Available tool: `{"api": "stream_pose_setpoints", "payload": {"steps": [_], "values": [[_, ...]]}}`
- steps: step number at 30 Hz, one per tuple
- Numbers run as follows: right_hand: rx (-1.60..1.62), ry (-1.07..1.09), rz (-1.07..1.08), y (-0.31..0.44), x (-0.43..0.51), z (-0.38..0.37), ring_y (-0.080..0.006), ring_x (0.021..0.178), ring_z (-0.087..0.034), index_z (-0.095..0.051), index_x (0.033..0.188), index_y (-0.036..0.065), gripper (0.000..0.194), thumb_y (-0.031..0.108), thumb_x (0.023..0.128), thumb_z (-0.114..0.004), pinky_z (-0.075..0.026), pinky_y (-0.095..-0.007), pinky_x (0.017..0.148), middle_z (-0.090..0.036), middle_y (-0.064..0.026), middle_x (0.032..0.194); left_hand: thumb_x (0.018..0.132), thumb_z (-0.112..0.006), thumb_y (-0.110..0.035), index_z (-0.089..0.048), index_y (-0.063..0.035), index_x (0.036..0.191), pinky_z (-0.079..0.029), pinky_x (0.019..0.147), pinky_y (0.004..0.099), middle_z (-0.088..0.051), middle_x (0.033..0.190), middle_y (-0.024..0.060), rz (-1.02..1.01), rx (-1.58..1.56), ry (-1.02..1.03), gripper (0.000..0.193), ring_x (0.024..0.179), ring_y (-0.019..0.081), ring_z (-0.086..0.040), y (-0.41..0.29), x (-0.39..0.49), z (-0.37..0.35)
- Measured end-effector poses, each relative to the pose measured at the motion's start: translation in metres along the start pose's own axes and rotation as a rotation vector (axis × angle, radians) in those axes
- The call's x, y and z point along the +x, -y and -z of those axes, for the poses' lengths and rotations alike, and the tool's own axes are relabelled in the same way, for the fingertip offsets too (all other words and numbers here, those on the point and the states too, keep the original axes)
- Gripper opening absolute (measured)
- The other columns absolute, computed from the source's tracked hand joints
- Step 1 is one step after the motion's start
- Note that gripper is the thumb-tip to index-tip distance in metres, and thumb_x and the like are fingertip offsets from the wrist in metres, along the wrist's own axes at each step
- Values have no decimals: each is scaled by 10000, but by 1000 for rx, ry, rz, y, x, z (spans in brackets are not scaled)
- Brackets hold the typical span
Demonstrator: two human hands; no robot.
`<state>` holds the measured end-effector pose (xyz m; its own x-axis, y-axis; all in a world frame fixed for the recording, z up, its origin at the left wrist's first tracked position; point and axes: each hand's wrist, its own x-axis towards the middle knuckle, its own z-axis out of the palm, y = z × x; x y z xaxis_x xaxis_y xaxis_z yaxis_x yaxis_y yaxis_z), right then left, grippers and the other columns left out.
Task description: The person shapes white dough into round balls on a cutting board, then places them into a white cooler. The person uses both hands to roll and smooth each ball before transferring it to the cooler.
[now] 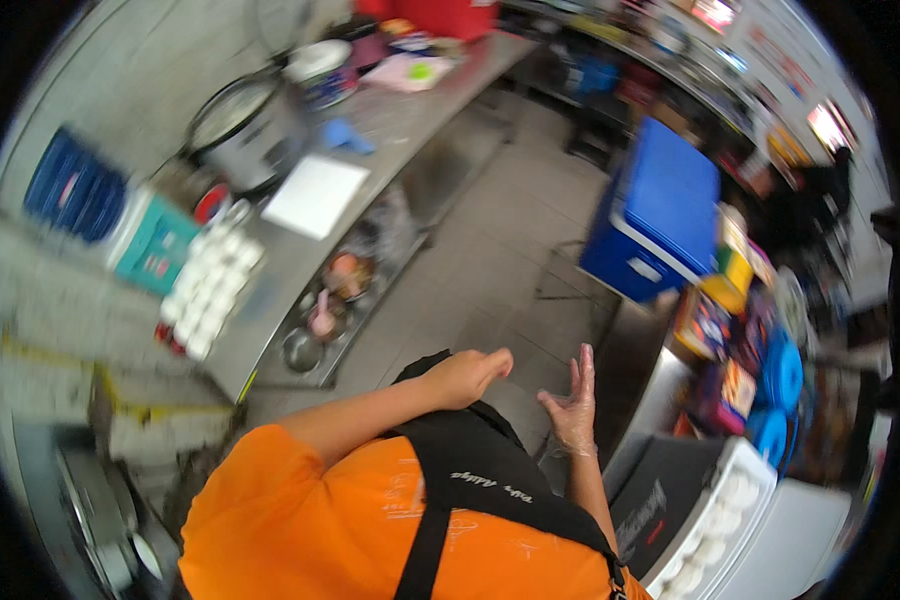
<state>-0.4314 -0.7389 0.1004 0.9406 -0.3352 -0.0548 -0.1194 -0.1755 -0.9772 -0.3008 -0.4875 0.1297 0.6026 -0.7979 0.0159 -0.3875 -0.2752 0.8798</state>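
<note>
My left hand [471, 377], bare, is in front of my black apron [487, 457] with its fingers curled together; nothing shows in it. To its right, my right hand [574, 412] wears a clear plastic glove, its fingers pointing up and apart, with nothing held. The hands do not touch each other. Below them are the tiled floor and my orange shirt [345, 517]. The right hand is near the edge of the metal counter on the right.
The left steel table [259, 300] bears a white sheet [316, 196], a large cooker [247, 135] and a tray of white rounded items [214, 289]. Bowls lie on its lower shelf. At right stand a blue cooler box [664, 202], packages and a foam box [720, 525] with white round items.
</note>
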Motion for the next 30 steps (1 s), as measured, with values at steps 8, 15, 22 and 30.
{"api": "stream_pose_setpoints", "payload": {"steps": [8,15,22,30], "values": [[-415,613,187,38,68,-219,-476,1658,-371,-128,1833,214,1416,123,741,-1025,-443,-549,1303,-88,-239,1883,886,-531,149,-530,-50,1232,-501,1064,460,-575,1219,208,276,111,-705,399,1182,415,-595,168,-198,140],[-680,960,565,43,148,-503,-466,1408,-639,-654,1550,98,683,388,968,-864,-515,-556,1194,-654,-269,1551,837,-903,-357,-565,-172,1496,-268,1270,754,-411,1675,187,1238,365,-1390,763,1603,476,-291,312,-394,292],[-946,1032,642,116,193,-787,-460,1652,-357,-538,1650,175,889,470,900,-912,-434,-641,1285,-472,-119,1745,723,-954,-701,-570,-252,1633,-115,1292,835,-245,1821,181,1428,323,-1167,1085,1695,500,-102,352,-427,358],[-1310,1101,600,114,183,-844,-445,1708,-218,-431,1727,240,1064,643,856,-891,-412,-789,1245,-434,-52,1772,838,-868,-713,-447,-315,1746,-133,1227,903,-303,1820,210,1463,309,-1028,1077,1688,589,-76,364,-361,375]]}}
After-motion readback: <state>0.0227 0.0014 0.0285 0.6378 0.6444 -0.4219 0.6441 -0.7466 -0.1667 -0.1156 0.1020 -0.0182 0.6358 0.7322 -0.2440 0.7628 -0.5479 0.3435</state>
